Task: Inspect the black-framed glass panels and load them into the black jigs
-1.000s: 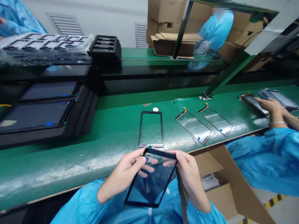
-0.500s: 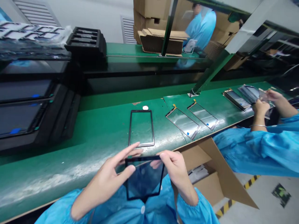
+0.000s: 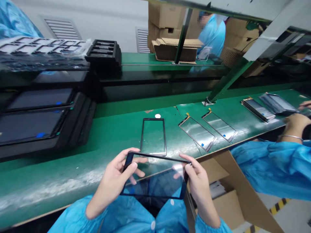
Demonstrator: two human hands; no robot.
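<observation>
Green workbench (image 3: pixel 60 168), hand-held glass panel (image 3: pixel 155 178)

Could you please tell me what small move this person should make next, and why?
Probably lay the black-framed glass panel flat on the green bench beside the matching panel: the left hand and right hand hold it tilted by its ends over the bench edge, while the matching panel lies flat.
</observation>
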